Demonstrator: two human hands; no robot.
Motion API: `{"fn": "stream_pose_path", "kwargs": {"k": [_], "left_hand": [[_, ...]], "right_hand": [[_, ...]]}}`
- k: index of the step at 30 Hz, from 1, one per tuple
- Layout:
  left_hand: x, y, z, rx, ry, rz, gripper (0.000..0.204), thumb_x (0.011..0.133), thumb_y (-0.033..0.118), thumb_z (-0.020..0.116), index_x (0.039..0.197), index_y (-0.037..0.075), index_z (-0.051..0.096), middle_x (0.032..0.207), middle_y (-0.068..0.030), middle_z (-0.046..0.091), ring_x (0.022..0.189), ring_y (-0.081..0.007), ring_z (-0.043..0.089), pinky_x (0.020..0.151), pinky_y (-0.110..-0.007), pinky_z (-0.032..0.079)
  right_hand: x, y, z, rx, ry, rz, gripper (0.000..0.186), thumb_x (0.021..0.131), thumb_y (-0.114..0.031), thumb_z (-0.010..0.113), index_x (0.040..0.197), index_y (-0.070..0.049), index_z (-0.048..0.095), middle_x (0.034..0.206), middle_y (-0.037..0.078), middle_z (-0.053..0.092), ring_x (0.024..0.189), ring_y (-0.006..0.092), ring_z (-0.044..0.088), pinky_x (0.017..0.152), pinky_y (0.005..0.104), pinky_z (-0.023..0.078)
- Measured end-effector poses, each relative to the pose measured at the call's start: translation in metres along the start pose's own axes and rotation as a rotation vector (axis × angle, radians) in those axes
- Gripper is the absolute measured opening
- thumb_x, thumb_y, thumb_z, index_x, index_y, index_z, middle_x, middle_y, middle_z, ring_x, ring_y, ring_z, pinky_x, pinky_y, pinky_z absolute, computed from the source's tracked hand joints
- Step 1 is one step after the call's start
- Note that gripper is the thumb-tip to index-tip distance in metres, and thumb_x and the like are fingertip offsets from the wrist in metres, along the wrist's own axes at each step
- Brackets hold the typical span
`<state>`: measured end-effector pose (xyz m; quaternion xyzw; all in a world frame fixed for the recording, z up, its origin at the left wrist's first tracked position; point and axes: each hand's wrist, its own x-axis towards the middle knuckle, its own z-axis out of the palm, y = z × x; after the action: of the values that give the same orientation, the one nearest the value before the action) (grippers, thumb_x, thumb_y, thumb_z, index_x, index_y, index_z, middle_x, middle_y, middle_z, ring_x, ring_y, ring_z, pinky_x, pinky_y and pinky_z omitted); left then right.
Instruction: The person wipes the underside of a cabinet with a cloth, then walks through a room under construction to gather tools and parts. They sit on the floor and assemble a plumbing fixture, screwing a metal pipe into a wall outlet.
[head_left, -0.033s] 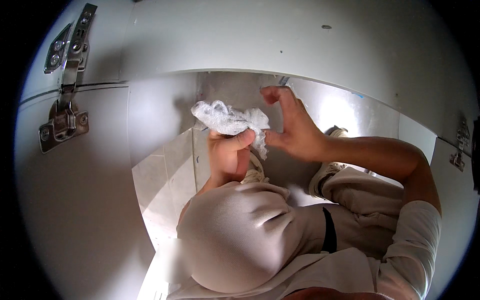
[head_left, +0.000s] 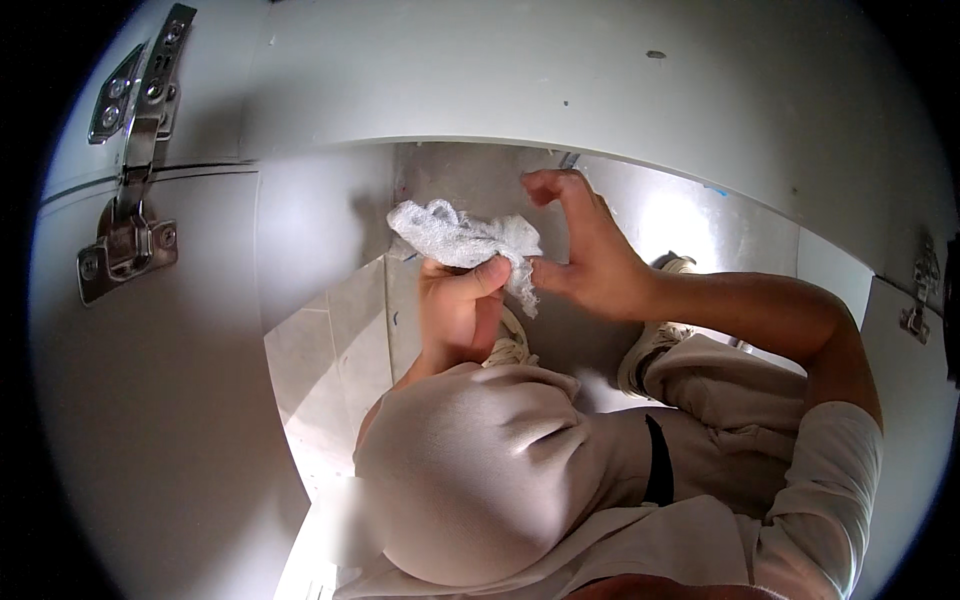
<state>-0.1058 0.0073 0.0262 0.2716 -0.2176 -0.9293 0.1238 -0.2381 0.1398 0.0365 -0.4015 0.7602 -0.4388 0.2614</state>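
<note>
A crumpled white cloth (head_left: 455,236) with frayed edges is pinched in my left hand (head_left: 460,310), the thumb pressing on it from the near side. One ragged end of it hangs down past the thumb. To the right, my right hand (head_left: 600,255) is open, its index finger and thumb curved wide apart. That thumb's tip is at the cloth's right edge; whether it touches cannot be told. The other fingers of the right hand are mostly hidden behind it.
A pale cabinet panel (head_left: 560,75) spans the space beyond my hands. At left, a metal hinge (head_left: 130,240) joins a door (head_left: 150,400); a smaller hinge (head_left: 917,320) sits at right. My shoes, including the right one (head_left: 650,355), rest below on the tiled floor (head_left: 335,345).
The cloth has shifted very slightly to the right in my left hand. Both hands otherwise keep their positions.
</note>
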Motion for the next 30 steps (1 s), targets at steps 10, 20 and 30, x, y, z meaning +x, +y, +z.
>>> {"fn": "stream_pose_path", "kwargs": {"k": [10,20,30], "left_hand": [[0.003,0.0,-0.003,0.076,0.067,0.119,0.026,0.083,-0.008,0.066,0.106,0.004,0.066,0.103,-0.0084,0.07,0.096,-0.0214,0.068,0.087,-0.035,0.053],[0.0,-0.007,-0.013,0.382,0.1,0.275,0.045,0.067,-0.015,0.075,0.109,-0.001,0.068,0.104,-0.0091,0.072,0.1,-0.0215,0.067,0.09,-0.035,0.051],[-0.005,0.003,-0.007,0.279,0.136,0.258,0.049,0.063,-0.02,0.067,0.109,-0.005,0.066,0.104,-0.015,0.071,0.096,-0.0278,0.069,0.086,-0.039,0.055]], "right_hand": [[0.004,-0.005,-0.009,0.063,-0.066,0.074,0.09,0.077,-0.044,0.084,0.139,0.001,0.036,0.127,0.017,0.046,0.123,0.0269,0.044,0.108,0.0397,0.035],[-0.005,0.012,0.004,0.248,-0.088,0.338,0.077,0.08,-0.043,0.078,0.128,0.004,0.04,0.12,0.021,0.047,0.111,0.0325,0.051,0.096,0.0443,0.046],[-0.026,-0.101,-0.148,0.239,-1.14,0.353,0.042,0.099,-0.031,0.061,0.124,0.0,0.048,0.106,0.012,0.062,0.097,0.0227,0.062,0.084,0.0376,0.052]]}}
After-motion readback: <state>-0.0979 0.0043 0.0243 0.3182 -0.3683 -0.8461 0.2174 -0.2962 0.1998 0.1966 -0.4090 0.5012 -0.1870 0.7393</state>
